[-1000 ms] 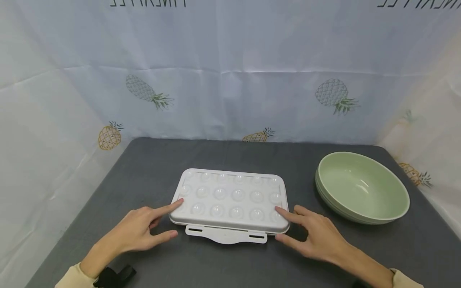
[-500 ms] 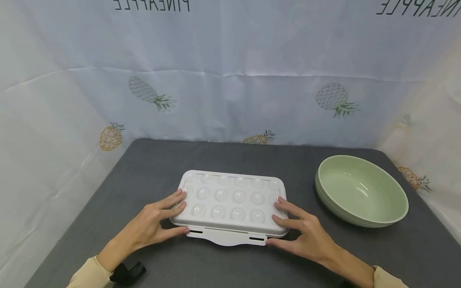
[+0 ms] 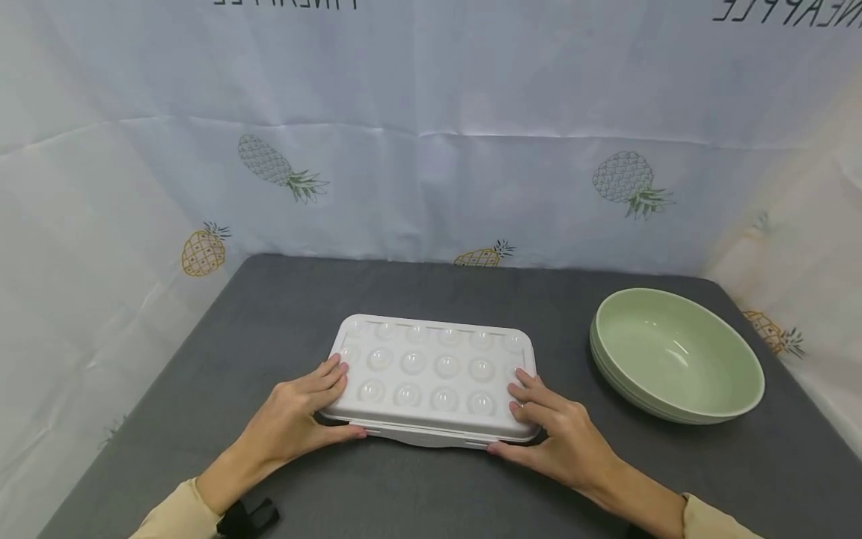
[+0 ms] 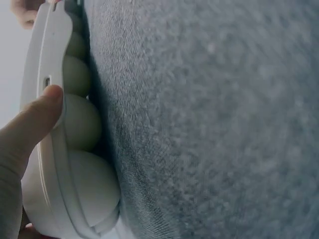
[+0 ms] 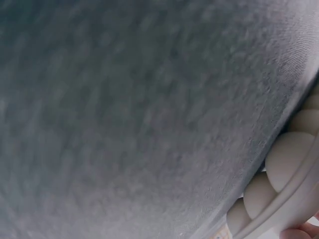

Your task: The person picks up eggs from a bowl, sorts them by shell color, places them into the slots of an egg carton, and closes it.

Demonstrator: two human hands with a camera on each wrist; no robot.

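A white plastic egg box (image 3: 431, 367) with rows of round bumps on its lid lies on the dark grey table. My left hand (image 3: 296, 412) holds its left end, fingers on the lid and thumb on the front latch flap (image 3: 427, 436). At the other end my right hand (image 3: 562, 427) grips the same way, thumb at the flap's right side. In the left wrist view, the left thumb (image 4: 47, 107) presses the flap (image 4: 55, 50) near a slot, against the box's side. Rounded egg cups (image 5: 286, 159) bulge beneath the rim in the right wrist view.
Stacked light green bowls (image 3: 676, 359) stand on the table (image 3: 431, 494) to the right of the egg box. A white cloth with printed pineapples (image 3: 622, 177) hangs behind and along both sides of the table.
Both hands have closed in on the box ends, more fingers resting on the lid. The thumbs have moved onto the front flap, which has swung down from sticking out flat.
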